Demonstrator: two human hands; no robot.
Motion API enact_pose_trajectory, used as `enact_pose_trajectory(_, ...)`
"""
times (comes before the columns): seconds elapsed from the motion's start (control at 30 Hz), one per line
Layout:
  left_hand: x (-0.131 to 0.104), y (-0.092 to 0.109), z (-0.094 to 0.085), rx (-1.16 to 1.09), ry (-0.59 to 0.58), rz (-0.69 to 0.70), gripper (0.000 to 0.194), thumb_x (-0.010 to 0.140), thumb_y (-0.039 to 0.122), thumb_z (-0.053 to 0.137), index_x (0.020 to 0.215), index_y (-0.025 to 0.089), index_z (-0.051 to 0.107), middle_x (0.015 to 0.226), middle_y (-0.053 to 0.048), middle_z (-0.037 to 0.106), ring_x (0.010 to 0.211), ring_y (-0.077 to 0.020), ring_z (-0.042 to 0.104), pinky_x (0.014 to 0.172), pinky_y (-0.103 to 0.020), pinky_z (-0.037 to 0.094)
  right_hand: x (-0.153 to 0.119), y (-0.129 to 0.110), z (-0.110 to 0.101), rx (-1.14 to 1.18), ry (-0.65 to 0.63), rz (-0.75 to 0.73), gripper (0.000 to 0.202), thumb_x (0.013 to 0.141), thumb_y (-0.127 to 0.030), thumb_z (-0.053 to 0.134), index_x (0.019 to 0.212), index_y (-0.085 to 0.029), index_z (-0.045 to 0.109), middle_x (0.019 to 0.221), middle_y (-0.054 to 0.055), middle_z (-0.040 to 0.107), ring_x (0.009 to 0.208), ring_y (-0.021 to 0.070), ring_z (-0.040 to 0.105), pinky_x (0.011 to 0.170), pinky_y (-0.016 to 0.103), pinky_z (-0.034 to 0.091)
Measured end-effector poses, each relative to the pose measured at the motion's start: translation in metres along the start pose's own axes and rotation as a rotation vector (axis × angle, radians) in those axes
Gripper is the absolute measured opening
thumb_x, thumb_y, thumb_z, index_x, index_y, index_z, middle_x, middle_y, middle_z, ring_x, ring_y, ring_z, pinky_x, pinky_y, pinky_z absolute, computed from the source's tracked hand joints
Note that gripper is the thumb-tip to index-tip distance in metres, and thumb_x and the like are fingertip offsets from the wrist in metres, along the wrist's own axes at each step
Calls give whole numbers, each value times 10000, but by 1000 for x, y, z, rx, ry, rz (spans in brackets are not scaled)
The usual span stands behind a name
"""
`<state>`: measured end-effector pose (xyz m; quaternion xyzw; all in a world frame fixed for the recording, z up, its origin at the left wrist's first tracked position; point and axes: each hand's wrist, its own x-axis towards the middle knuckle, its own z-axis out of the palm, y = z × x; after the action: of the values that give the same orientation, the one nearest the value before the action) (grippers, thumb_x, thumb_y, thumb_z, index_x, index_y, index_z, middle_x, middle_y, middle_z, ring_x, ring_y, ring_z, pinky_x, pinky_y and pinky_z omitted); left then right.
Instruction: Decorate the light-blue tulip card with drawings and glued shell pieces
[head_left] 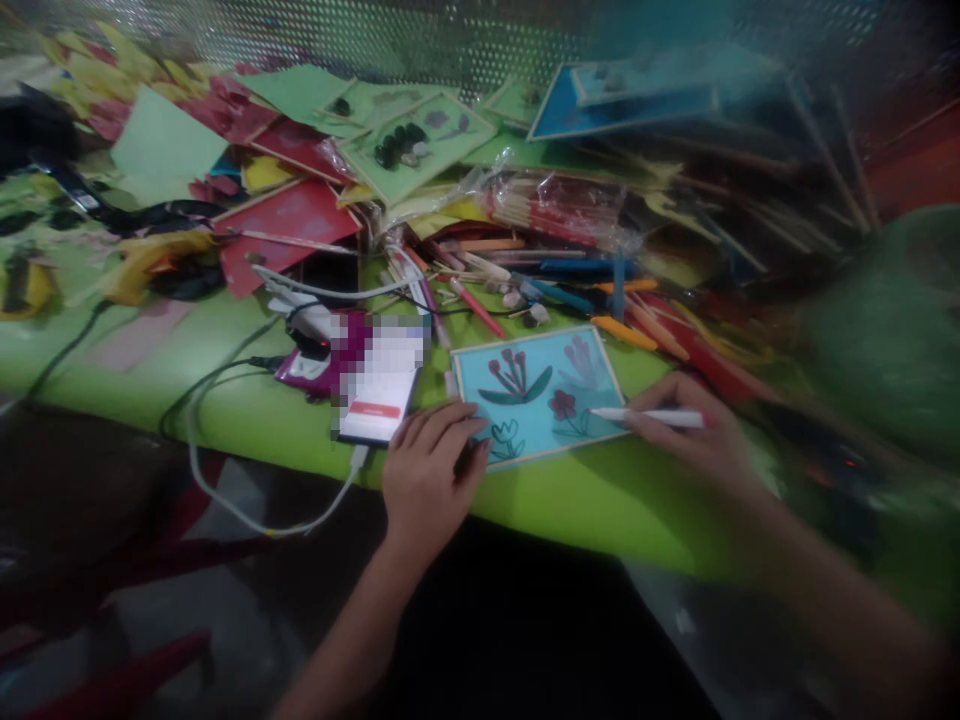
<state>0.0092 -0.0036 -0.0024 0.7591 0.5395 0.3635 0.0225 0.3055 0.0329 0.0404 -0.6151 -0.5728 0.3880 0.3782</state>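
On the table's front part lies a blue card with a pale stick border and drawn flowers: red blooms, green leaves and a green outlined tulip. My left hand rests at the card's lower left edge, fingers bent loosely and thumb apart, gripping nothing. Between the fingers of my right hand is a white marker with a red end. Its tip points left, at or just above the card beside the red flower; contact cannot be made out. A lit phone lies just left of my left hand.
A white cable loops over the front edge from the phone. Behind the card are scattered pens, sticks and plastic wrap. A yellow glue gun, red card and framed green card lie further back on the green table.
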Motion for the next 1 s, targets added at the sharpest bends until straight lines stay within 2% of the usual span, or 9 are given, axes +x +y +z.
enact_pose_trajectory(0.13,0,0,0,-3,-13,-9,140,946,218,682,1082,247,700,1164,-45,780,1121,-249,717,983,-438,531,0,-1,0,-4,-15,24,254,733,-419,851,749,-233,678,698,-11,645,597,151,513,547,272,383)
enact_pose_trajectory(0.33,0,-1,0,1,-6,-1,134,943,216,690,1074,242,696,1167,-43,780,1117,-247,716,978,-444,535,1,0,-1,7,-46,-16,230,746,-400,842,742,-234,684,690,-10,642,597,153,521,544,270,387)
enact_pose_trajectory(0.53,1,0,0,1,4,8,136,941,210,689,1073,241,697,1162,-41,780,1111,-243,718,978,-438,538,-3,-4,0,4,-20,33,206,734,-360,863,752,-239,697,721,-13,666,627,155,542,584,273,413)
enact_pose_trajectory(0.7,1,1,0,4,10,3,126,948,214,678,1068,248,698,1155,-37,783,1100,-236,722,968,-430,538,0,-1,-2,45,-92,-23,193,726,-316,868,743,-237,693,719,-14,680,612,152,546,558,267,386)
enact_pose_trajectory(0.87,1,0,0,1,3,2,141,945,205,681,1080,241,700,1155,-39,784,1109,-239,721,969,-429,533,-1,-1,-3,27,-101,6,203,750,-358,848,764,-229,692,733,-8,680,616,150,539,555,268,378)
enact_pose_trajectory(1.0,1,0,0,8,7,7,125,944,212,684,1066,237,701,1152,-43,783,1111,-240,721,974,-420,530,0,0,-4,10,-137,24,262,706,-413,861,755,-231,679,728,-8,667,604,153,527,547,271,380)
